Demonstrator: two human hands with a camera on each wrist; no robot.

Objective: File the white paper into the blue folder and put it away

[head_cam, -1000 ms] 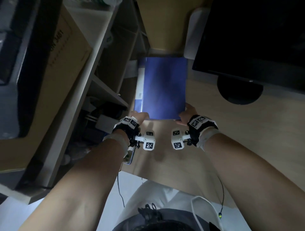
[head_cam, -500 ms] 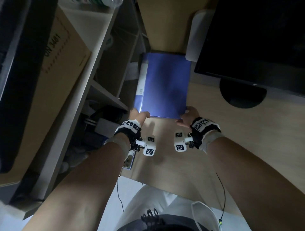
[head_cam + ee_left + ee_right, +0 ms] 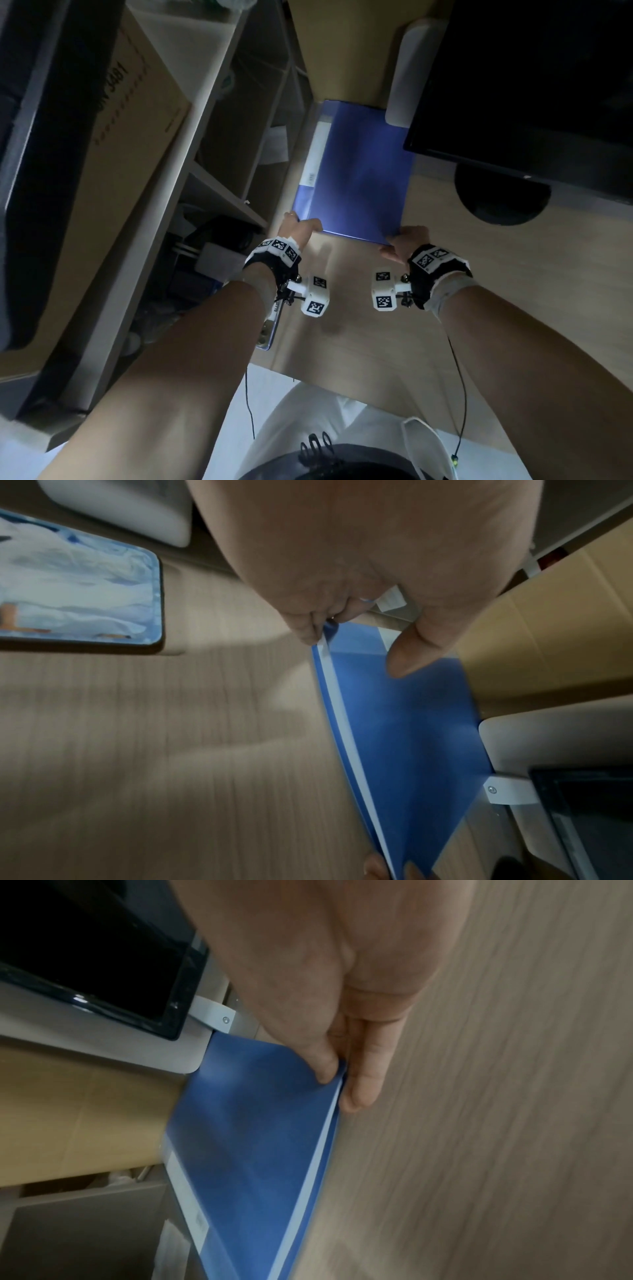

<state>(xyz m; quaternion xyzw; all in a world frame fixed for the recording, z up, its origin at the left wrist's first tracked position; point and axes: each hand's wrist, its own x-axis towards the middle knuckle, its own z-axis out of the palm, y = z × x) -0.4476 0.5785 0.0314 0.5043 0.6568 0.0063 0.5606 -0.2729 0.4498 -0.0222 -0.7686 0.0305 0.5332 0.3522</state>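
Closed flat blue plastic folder (image 3: 359, 171) held just over the pale wooden worktop (image 3: 479, 308), far end near the black monitor (image 3: 531, 85). Left hand (image 3: 301, 228) and right hand (image 3: 407, 238) pinching its 2 near corners. White paper edge (image 3: 329, 1118) peeking between covers. Risk: snagging the monitor, loosening the sheet.

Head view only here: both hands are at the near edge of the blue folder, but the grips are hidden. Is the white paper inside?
Observer: Yes. The left wrist view shows the white paper as a strip between the covers of the blue folder.
Operator: Right hand's grip?
Observer: The right hand pinches the corner, thumb on top and fingers underneath.
Operator: And the left?
Observer: The left hand pinches its corner too, with its thumb on the top cover.
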